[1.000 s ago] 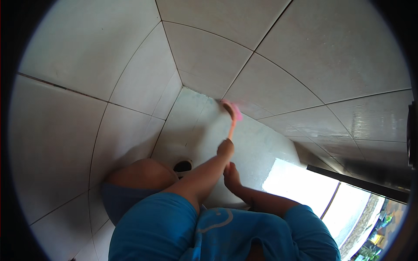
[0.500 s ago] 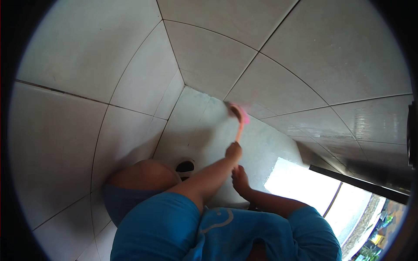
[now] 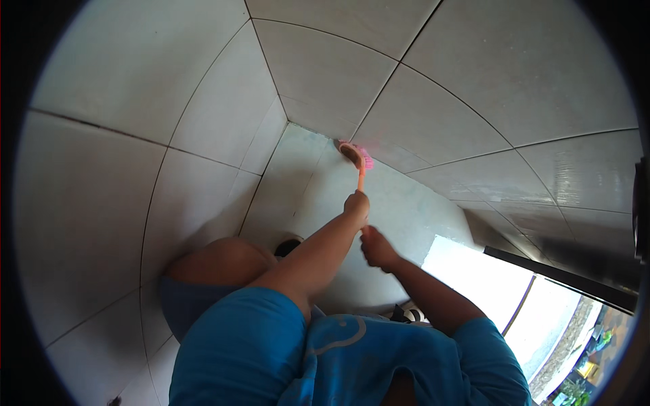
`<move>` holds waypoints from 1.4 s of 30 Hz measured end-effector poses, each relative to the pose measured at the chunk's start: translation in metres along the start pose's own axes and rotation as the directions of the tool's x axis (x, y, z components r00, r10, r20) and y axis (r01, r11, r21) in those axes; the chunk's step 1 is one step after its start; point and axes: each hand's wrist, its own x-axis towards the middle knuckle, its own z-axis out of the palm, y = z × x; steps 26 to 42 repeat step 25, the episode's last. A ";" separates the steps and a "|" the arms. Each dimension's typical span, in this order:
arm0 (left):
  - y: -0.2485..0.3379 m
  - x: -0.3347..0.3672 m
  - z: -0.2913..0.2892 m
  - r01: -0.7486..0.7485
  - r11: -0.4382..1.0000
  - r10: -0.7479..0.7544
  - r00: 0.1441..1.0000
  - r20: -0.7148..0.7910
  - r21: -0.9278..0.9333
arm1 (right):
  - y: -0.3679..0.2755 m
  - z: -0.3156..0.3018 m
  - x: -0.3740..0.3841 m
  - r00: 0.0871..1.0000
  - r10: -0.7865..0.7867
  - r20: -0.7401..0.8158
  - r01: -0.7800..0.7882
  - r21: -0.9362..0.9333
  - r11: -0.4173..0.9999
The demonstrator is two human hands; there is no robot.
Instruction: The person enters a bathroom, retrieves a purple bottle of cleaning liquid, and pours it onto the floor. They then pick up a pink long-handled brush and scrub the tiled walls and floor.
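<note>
A long-handled scrub brush [image 3: 361, 179] with an orange handle and pink bristles reaches away from me. Its head rests where the pale floor meets the far tiled wall, with the bristles against the wall's foot. My left hand [image 3: 357, 204] is closed around the handle below the head. Lower down, my right hand [image 3: 379, 249] is closed too, around the handle's near end, which it mostly hides. My left forearm crosses over from the lower left.
Tiled walls rise at the left [image 3: 203, 135] and ahead [image 3: 447, 101], meeting in a corner. My bent knee [image 3: 227, 258] nearly touches the left wall. My shod feet stand on the floor [image 3: 305, 176]. Bright light enters at the right beside a dark door edge [image 3: 555, 277].
The brush head has moved away from me and slightly left along the foot of the wall. Both hands have moved forward with the handle. More of the right shoe now shows.
</note>
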 end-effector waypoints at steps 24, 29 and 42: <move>0.063 0.038 -0.024 -0.104 0.932 0.016 0.969 -0.248 -0.347 | -0.124 -0.030 0.018 0.858 -0.503 0.103 0.382 -0.784 0.490; 0.062 0.042 -0.017 -0.096 0.937 0.015 0.972 -0.235 -0.337 | -0.107 -0.058 0.014 0.890 -0.450 0.071 0.364 -0.705 0.609; 0.062 0.042 -0.017 -0.096 0.937 0.015 0.972 -0.235 -0.337 | -0.107 -0.058 0.014 0.890 -0.450 0.071 0.364 -0.705 0.609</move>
